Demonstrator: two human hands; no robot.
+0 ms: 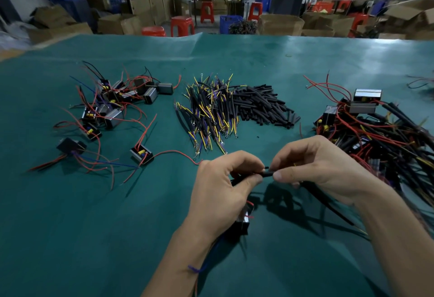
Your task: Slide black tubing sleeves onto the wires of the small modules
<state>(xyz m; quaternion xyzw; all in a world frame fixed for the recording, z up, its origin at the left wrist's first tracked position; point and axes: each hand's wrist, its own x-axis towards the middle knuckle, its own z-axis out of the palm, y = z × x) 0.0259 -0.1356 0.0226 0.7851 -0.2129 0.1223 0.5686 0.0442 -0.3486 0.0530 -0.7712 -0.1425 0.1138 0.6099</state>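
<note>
Both hands work close together above the near middle of the green table [234, 66]. The left hand [223, 186] pinches a black tubing sleeve [266, 174] between thumb and curled fingers; the right hand [314, 167] pinches the sleeve's other end, thumb and forefinger closed on it, with a thin dark wire tip showing between the two hands. A small module [243, 222] hangs below the left palm, its red and blue leads trailing toward the wrist.

On the table: a heap of unsleeved modules [117, 101] with red leads at far left, a pile of yellow and purple terminal wires [209, 108] at centre, loose black sleeves [265, 106] just beside them, and a tangle of sleeved modules [375, 132] at right.
</note>
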